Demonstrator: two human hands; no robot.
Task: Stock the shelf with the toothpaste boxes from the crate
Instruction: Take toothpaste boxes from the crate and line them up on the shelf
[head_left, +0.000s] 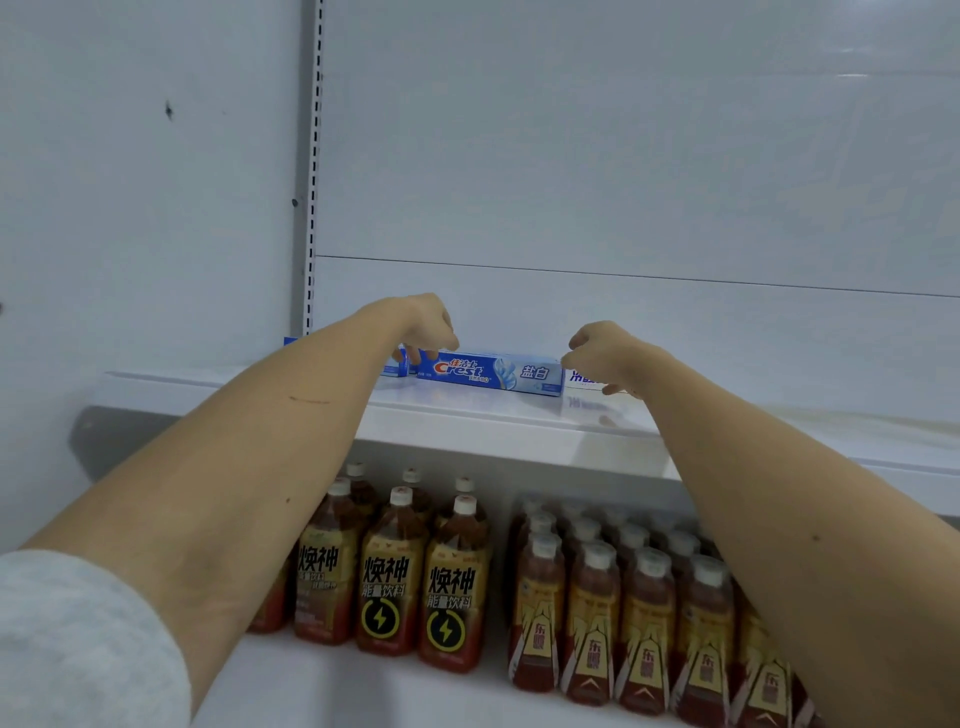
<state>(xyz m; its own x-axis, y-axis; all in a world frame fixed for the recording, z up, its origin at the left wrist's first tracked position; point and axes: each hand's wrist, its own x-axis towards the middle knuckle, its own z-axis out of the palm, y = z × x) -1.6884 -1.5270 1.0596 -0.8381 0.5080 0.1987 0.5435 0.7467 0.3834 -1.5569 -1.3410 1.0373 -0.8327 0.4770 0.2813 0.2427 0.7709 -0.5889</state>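
Note:
A blue Crest toothpaste box lies lengthwise on the white upper shelf, its front face toward me. My left hand reaches over its left end, with curled fingers pinching that end. At the box's right end is my right hand, fingers curled against the end and thumb low near the shelf. A second blue box lies to the left, mostly hidden behind my left wrist. My right hand covers most of another box, white with blue print. The crate is out of view.
On the lower shelf stand yellow-labelled energy drink bottles at centre and several red-and-yellow bottles to the right. A slotted metal upright runs up the left side of the white back panel. The upper shelf continues to the right.

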